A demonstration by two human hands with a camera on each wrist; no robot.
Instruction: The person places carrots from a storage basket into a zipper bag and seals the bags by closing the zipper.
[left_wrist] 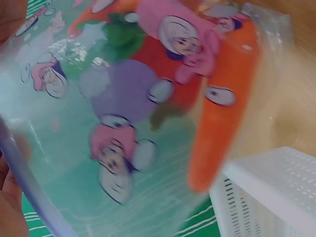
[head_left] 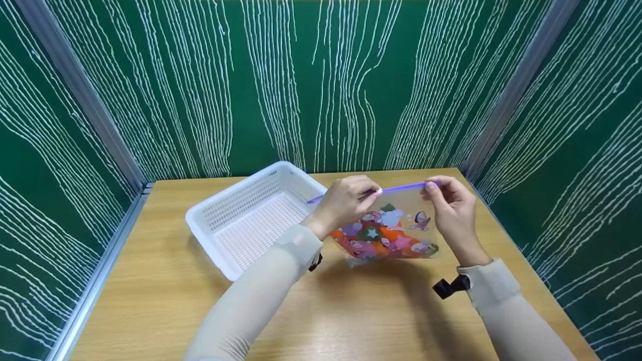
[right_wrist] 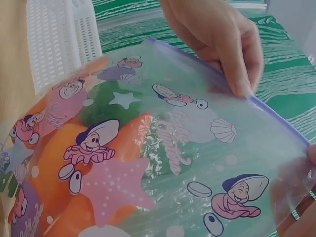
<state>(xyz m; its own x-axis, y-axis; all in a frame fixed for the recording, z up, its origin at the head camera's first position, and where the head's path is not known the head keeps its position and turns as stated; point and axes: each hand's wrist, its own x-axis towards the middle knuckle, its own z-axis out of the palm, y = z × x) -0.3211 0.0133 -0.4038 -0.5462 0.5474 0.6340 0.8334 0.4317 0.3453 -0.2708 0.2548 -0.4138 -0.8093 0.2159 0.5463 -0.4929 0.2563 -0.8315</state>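
Note:
A clear zip bag with a purple top strip and printed cartoon shells and starfish hangs over the table, tilted. My left hand pinches the purple strip partway along, at a small white slider. At the strip's right end, my right hand grips the bag's corner between thumb and fingers. Through the film show a long orange carrot-like piece and red and green pieces; the print partly hides them. In the right wrist view the left hand is at the strip.
A white perforated plastic basket stands on the wooden table, left of the bag and partly behind my left arm. Green walls with white wavy lines enclose the table at the back and sides.

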